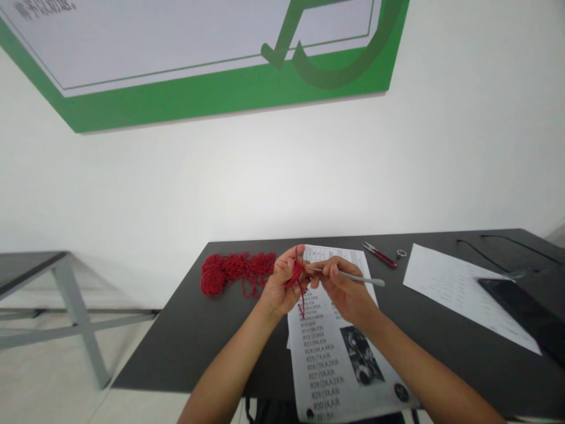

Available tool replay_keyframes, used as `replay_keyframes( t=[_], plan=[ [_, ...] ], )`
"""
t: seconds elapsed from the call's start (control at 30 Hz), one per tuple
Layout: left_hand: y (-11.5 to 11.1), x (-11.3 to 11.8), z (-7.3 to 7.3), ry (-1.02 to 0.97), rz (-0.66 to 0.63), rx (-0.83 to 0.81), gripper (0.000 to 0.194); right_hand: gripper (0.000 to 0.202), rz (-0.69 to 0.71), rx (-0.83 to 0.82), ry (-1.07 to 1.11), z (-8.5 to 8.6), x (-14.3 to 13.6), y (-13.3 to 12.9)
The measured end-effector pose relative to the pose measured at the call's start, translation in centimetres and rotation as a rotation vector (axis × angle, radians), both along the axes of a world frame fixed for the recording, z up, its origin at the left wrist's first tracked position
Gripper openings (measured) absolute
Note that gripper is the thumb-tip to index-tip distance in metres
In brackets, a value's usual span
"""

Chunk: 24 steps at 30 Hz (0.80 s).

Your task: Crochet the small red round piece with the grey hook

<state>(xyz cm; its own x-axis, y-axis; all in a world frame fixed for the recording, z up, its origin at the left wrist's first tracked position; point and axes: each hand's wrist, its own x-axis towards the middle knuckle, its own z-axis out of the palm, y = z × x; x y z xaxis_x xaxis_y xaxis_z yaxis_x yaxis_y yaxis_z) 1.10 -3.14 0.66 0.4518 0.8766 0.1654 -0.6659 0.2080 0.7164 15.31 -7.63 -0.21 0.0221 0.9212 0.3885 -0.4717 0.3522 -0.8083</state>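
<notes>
Red yarn work [296, 272] is pinched in the fingers of my left hand [282, 285], with a strand looped up over a finger and a loose end hanging below. My right hand [346, 291] grips a crochet hook [373, 281] with a grey handle; its thin tip points left and meets the red piece. Both hands are close together above a printed sheet [318, 359] with rows of text and a dark picture. To the left of my left hand lies a ball of red yarn [213, 275] with a tangle of loose strands [250, 269] beside it.
Red-handled snips [380, 255] and a small ring [401, 254] lie behind my right hand. Farther right are a white paper [459, 294], a black phone [521, 312] and glasses [521, 274] on the dark table [176, 353]. Another table [26, 268] stands at left.
</notes>
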Motion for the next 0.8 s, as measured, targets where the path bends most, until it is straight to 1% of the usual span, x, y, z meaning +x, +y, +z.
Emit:
replay_keyframes(
  t=[0.07, 0.13, 0.2, 0.27, 0.33, 0.47, 0.6, 0.8],
  plan=[
    [0.1, 0.0, -0.2, 0.052, 0.040, 0.076, 0.050, 0.035, 0.030, -0.075, 0.095, 0.0, 0.0, 0.4],
    [0.3, 0.0, -0.3, 0.140, 0.140, 0.222, 0.052, 0.033, 0.047, -0.108, 0.146, 0.0, 0.1, 0.7],
    [0.5, -0.1, -0.2, 0.290, 0.316, 0.401, 0.050, 0.032, 0.046, -0.093, 0.142, -0.3, 0.3, 1.1],
    [0.4, -0.2, -0.1, 0.451, 0.513, 0.539, 0.044, 0.030, 0.013, -0.055, 0.110, -0.6, 0.4, 1.4],
    [0.1, -0.1, 0.1, 0.560, 0.620, 0.614, 0.040, 0.028, -0.057, -0.021, 0.100, -0.8, 0.4, 1.6],
    [-0.4, 0.3, 0.1, 0.627, 0.637, 0.654, 0.041, 0.023, -0.182, -0.013, 0.060, -1.0, 0.2, 1.5],
    [-0.8, 0.7, 0.0, 0.695, 0.616, 0.641, 0.046, 0.026, -0.282, -0.047, -0.012, -1.0, 0.3, 1.4],
    [-1.0, 0.9, 0.1, 0.678, 0.563, 0.622, 0.051, 0.028, -0.341, -0.072, 0.010, -1.2, 0.7, 1.7]
  ],
)
